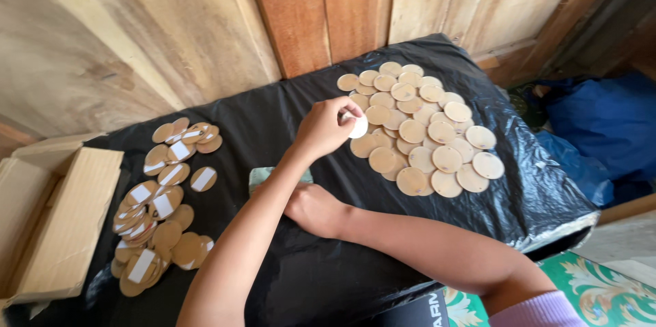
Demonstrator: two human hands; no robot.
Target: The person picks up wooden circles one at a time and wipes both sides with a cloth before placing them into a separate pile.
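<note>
Fingers of the left hand (326, 125) half hide a pale disc (358, 126).

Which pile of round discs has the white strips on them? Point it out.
The pile of discs on the left, beside the cardboard box. Many of its discs carry a white rectangular strip; the pile on the right, by the left hand, is plain tan.

Soft daylight pours in evenly, glare shines off the black plastic sheet (410, 245), shadows stay faint, and the wide lens bends the edges.
</note>
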